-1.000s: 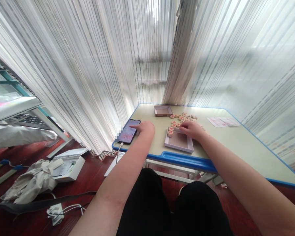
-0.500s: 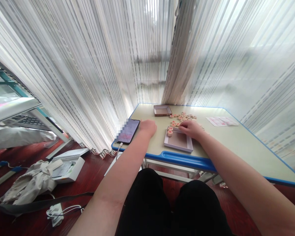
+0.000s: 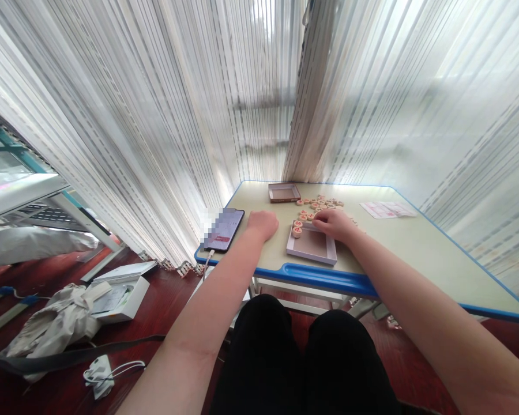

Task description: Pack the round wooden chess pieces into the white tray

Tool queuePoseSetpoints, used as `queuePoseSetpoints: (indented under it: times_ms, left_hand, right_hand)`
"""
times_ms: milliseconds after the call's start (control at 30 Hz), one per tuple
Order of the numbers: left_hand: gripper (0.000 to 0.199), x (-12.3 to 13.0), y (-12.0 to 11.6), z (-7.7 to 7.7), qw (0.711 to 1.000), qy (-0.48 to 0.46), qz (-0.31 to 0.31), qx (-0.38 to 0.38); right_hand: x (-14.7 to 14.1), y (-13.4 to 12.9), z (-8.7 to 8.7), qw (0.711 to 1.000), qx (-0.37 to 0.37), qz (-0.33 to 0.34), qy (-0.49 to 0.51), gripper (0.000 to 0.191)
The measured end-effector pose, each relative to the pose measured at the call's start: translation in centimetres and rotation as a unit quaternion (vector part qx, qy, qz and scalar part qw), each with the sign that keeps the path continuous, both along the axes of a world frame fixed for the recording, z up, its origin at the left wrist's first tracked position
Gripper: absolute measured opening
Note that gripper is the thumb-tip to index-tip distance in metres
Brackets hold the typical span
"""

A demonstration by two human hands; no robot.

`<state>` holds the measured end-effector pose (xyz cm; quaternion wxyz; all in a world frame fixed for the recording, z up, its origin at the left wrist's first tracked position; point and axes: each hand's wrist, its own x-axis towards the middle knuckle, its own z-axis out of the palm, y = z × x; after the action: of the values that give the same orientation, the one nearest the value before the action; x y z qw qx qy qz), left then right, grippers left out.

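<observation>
My left hand point(image 3: 263, 225) rests as a closed fist on the table between a phone point(image 3: 230, 229) and an open shallow box point(image 3: 311, 257). Its fingers curl out of sight, so anything inside is hidden. Over the box's far edge, my right hand point(image 3: 334, 223) has its fingertips pressed together among wooden Chinese chess pieces. Whether they pinch one I cannot make out. Two round Chinese chess pieces point(image 3: 297, 232) with red characters sit at the box's left far corner. Several more loose Chinese chess pieces point(image 3: 314, 205) lie scattered just behind it.
A second shallow box point(image 3: 284, 193) stands at the table's back. On the right lies a creased printed sheet point(image 3: 388, 210). The pale table point(image 3: 419, 259) has a blue rim, and a white cable point(image 3: 208, 257) hangs from the phone. Pleated curtains point(image 3: 177, 115) border the far side.
The view has shifted slightly. My left fist has moved a little to the right, away from the phone, whose screen looks different. My right hand stays at the box's far edge.
</observation>
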<state>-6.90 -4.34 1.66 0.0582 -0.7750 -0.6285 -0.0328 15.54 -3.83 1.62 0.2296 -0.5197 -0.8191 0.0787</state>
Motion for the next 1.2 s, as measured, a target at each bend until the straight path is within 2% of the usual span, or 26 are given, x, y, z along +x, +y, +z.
queuePoseSetpoints:
  times_ms: [167,400,667,1000,1200]
  left_hand:
    - [0.038,0.1,-0.3,0.1,1.0,0.003,-0.008,-0.003]
    - [0.051,0.5,-0.7,0.1,0.996,-0.013,-0.083,0.015]
    - [0.059,0.5,-0.8,0.2,0.997,-0.025,-0.078,0.003]
    - [0.051,0.6,-0.8,0.2,0.998,-0.02,-0.065,-0.009]
    - [0.055,0.3,-0.5,-0.1,0.997,-0.041,-0.07,-0.006]
  right_hand:
    - [-0.1,-0.1,0.1,1.0,0.006,0.014,-0.009,0.019]
    - [-0.6,-0.6,-0.1,0.995,0.073,0.04,-0.055,0.019]
    - [-0.9,-0.9,0.1,0.996,0.062,0.033,-0.061,0.019]
    - [-0.8,-1.2,0.6,0.996,0.081,0.011,0.028,0.021]
    - [-0.7,-0.9,0.3,0.996,0.08,-0.006,0.031,0.021]
